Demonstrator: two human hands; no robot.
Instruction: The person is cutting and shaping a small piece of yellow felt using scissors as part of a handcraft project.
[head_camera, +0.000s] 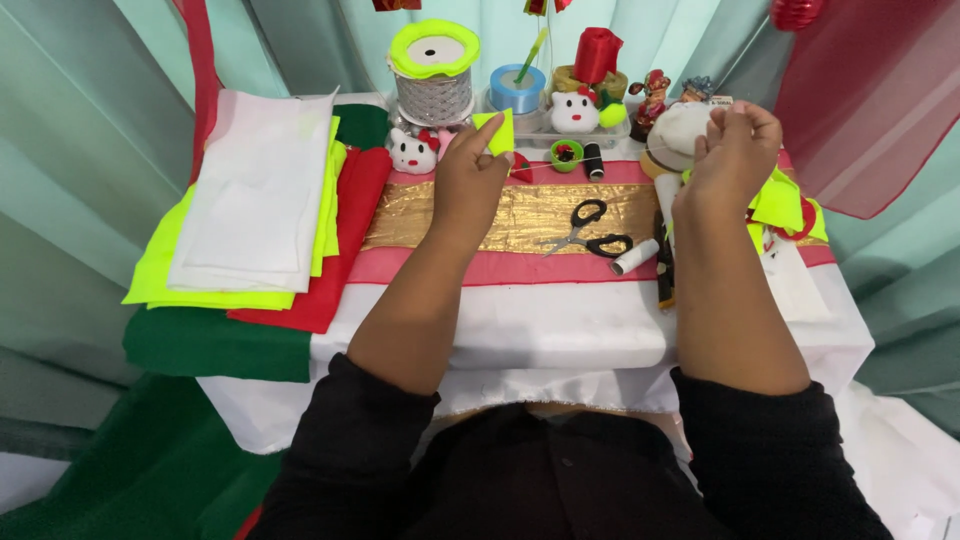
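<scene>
Left hand (472, 180): pinches a neon-yellow felt piece (497, 132), table's (560, 335) far edge.
Right hand (735, 150): fingers closed; contents unclear.
Scissors (588, 232): table centre, on gold band (520, 215).

Left hand (470, 175) pinching neon-yellow felt piece (497, 132)

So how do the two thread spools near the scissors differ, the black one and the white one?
The black spool stands upright on the pink band behind the scissors, while the white spool lies on its side, just right of the scissors' handles. The black spool is dark against the cloth; the white one nearly blends with the white table cover. Both are small cylinders, and neither hand touches them.
</scene>
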